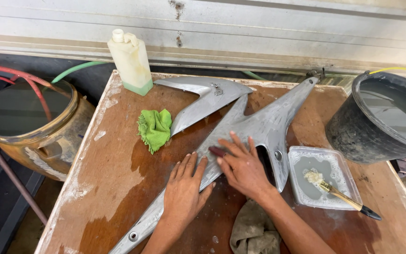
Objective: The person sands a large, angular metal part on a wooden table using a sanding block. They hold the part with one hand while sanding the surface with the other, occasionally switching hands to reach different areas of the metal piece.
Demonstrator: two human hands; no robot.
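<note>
A head-worn camera looks down at a wet brown wooden table [113, 188] and the person's two bare hands.

Nearest the viewer, a crumpled grey-brown rag [253, 231] lies at the table's front edge, just beside the right forearm. The left hand [184, 190] rests palm down, fingers stretched out flat and slightly spread, on the long narrow lower arm of a grey, dull-sanded plastic fairing panel [259, 129] shaped like a swept arrow. The right hand [243, 164] lies just beside it, a little farther up the same panel, fingers extended and pressing a small dark reddish piece, seemingly sandpaper [217, 151], flat against the surface. The panel lies diagonally across the middle of the table, from the front left corner to the far right.

To the right of the panel stands a clear, shallow rectangular plastic tray [341, 162] holding cloudy grey water, with a wooden-handled brush [339, 193] resting in it, its dark tip sticking out over the rim.

Left of the panel lies a bright green cloth [155, 128], bunched up. Behind it, a second, smoother silver fairing piece [203, 101] touches the first.

Farther back, a cream plastic bottle with green liquid at the bottom [130, 61] stands at the table's far edge. A black bucket of water [381, 115] sits at the far right. Off the table to the left is a round yellowish drum [48, 136] with red and green hoses [38, 87] passing over it. A corrugated metal wall [259, 33] closes the scene.
</note>
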